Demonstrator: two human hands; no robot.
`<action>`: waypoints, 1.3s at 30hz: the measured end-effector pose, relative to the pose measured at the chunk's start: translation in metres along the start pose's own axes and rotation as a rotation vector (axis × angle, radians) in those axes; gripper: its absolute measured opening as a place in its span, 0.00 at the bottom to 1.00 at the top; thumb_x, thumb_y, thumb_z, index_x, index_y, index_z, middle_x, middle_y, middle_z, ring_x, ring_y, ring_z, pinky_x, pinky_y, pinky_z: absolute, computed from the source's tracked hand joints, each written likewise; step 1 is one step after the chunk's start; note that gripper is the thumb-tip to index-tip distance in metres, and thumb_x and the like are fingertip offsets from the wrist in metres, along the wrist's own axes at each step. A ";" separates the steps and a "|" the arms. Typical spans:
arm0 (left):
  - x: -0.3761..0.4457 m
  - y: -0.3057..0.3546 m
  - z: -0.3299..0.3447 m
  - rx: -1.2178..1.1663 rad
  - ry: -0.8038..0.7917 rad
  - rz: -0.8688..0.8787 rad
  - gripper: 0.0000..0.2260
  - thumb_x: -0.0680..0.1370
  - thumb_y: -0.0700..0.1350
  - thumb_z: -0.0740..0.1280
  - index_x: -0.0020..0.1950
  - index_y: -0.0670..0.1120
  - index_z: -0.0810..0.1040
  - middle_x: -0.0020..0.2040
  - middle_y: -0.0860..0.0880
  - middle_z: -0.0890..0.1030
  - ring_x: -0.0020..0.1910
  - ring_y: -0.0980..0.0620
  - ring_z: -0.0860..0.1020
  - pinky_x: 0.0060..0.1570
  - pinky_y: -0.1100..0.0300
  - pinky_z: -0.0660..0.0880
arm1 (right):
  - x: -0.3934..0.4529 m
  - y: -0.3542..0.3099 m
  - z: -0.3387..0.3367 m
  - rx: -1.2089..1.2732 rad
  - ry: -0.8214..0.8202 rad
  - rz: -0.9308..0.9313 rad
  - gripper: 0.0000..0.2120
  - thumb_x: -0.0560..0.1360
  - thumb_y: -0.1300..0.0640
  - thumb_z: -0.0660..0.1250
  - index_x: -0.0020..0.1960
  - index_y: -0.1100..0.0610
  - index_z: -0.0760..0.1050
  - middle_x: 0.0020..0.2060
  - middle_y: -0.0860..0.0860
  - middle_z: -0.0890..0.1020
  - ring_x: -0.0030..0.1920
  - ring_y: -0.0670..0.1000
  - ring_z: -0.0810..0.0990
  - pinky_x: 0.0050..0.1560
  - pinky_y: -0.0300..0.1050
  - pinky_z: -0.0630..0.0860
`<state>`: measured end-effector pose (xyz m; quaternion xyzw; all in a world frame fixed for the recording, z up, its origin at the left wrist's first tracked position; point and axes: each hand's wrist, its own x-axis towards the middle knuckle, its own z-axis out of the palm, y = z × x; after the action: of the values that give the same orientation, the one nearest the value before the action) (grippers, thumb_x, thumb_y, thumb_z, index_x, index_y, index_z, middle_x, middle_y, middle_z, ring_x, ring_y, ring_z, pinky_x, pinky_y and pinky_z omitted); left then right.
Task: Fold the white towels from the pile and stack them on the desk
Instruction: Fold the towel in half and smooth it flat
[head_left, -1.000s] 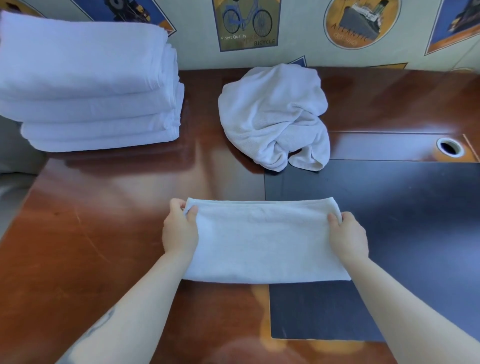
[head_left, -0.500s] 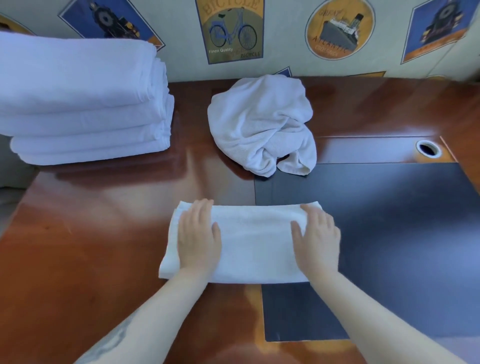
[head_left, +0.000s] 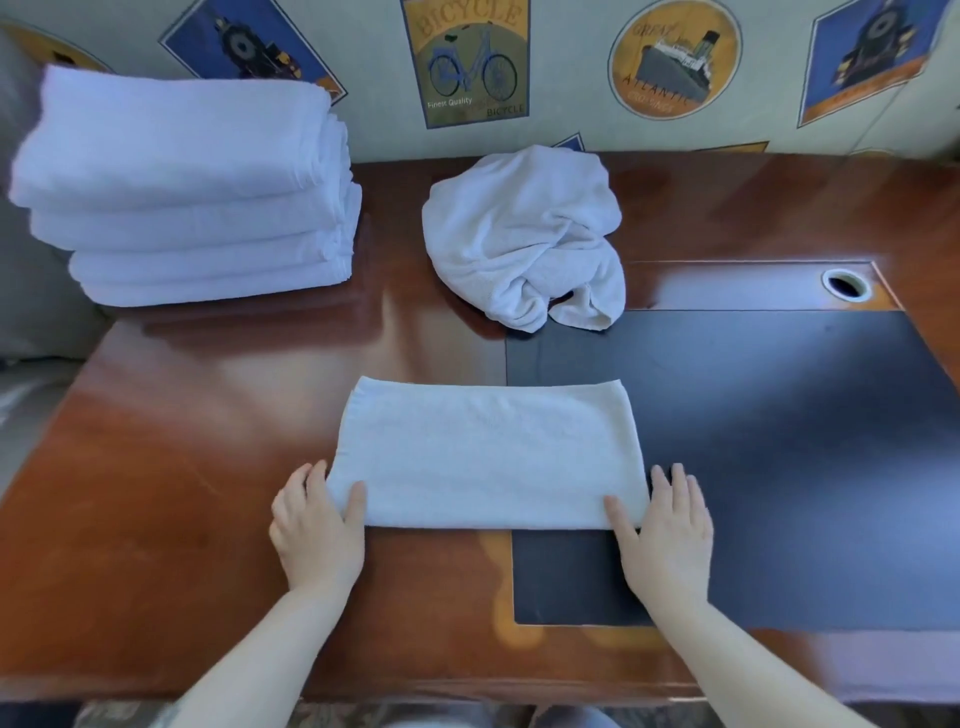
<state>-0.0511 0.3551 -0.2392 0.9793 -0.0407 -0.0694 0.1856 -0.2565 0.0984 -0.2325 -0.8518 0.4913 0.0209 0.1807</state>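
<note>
Two hands sit at the near corners of a folded white towel (head_left: 485, 452), which lies flat on the desk (head_left: 171, 467), half on bare wood and half on a dark desk mat (head_left: 779, 441). Left hand (head_left: 317, 530) is at the towel's near-left corner — thumb laid on top of the cloth, fingers tucked at or under its left edge, so it appears to pinch the corner. Right hand (head_left: 667, 535) mirrors this at the near-right corner: thumb on top, fingers extended along the towel's right edge on the mat. Whether those fingers reach under the cloth, I cannot tell.

Beyond the folded towel, toward the wall, is a crumpled white towel (head_left: 524, 239) — unfolded, its near edge touching the mat's far corner. Far left of the folded towel stands a stack of folded towels (head_left: 192, 192), at the desk's back-left corner. Beyond and right of it, a round cable hole (head_left: 845, 284).
</note>
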 end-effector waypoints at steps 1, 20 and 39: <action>-0.006 0.005 -0.002 -0.072 0.009 -0.076 0.22 0.79 0.52 0.66 0.68 0.43 0.72 0.68 0.42 0.71 0.66 0.39 0.66 0.63 0.43 0.67 | -0.002 -0.004 -0.002 0.078 0.038 -0.014 0.27 0.79 0.44 0.63 0.71 0.59 0.68 0.75 0.55 0.65 0.76 0.56 0.57 0.73 0.54 0.57; -0.107 0.100 0.003 -1.704 -0.422 -1.024 0.12 0.74 0.50 0.74 0.50 0.44 0.78 0.47 0.45 0.83 0.46 0.46 0.81 0.51 0.53 0.77 | -0.052 -0.058 -0.017 1.681 -0.273 0.871 0.16 0.68 0.61 0.78 0.52 0.57 0.76 0.49 0.52 0.83 0.46 0.52 0.83 0.48 0.47 0.79; -0.001 0.136 -0.171 -2.031 -0.310 -0.376 0.15 0.84 0.38 0.53 0.69 0.34 0.70 0.55 0.36 0.80 0.49 0.41 0.79 0.45 0.50 0.75 | -0.026 -0.221 -0.154 2.002 -0.523 0.417 0.23 0.81 0.70 0.54 0.75 0.62 0.61 0.73 0.58 0.67 0.72 0.57 0.68 0.71 0.54 0.67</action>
<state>-0.0336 0.2905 -0.0319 0.3334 0.1667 -0.2235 0.9006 -0.1050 0.1692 -0.0198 -0.1816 0.3670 -0.1804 0.8943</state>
